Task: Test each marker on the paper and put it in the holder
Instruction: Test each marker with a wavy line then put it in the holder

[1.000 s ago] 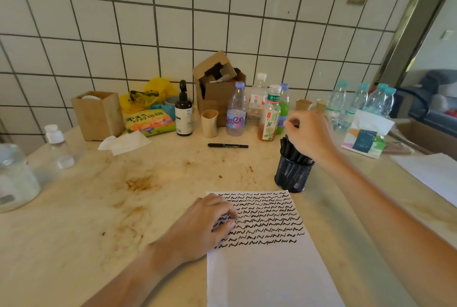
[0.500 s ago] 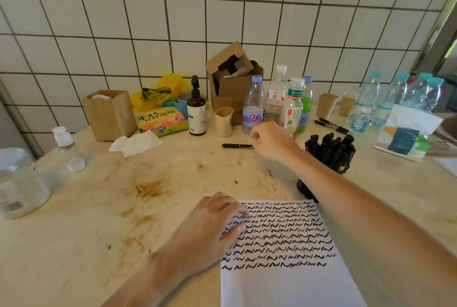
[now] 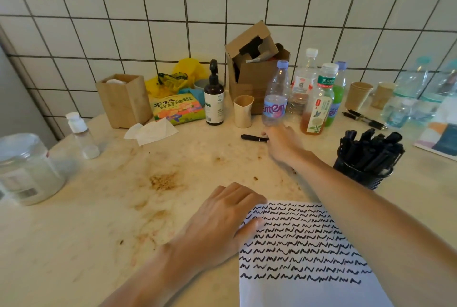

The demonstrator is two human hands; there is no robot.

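Marker lies flat on the bench just before the water bottle, capped, black, slim: judged light, stiff and smooth, apt to roll. Right hand covers its near end, fingers curled at the barrel; whether the grip has closed I cannot tell. Left hand presses flat on the paper; holder stands right, nearly full; mid-barrel pinch looks best.

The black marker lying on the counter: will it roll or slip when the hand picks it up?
The black marker looks round and lies flat, so it may roll if nudged. It seems light and stiff; the right hand should lift it easily.
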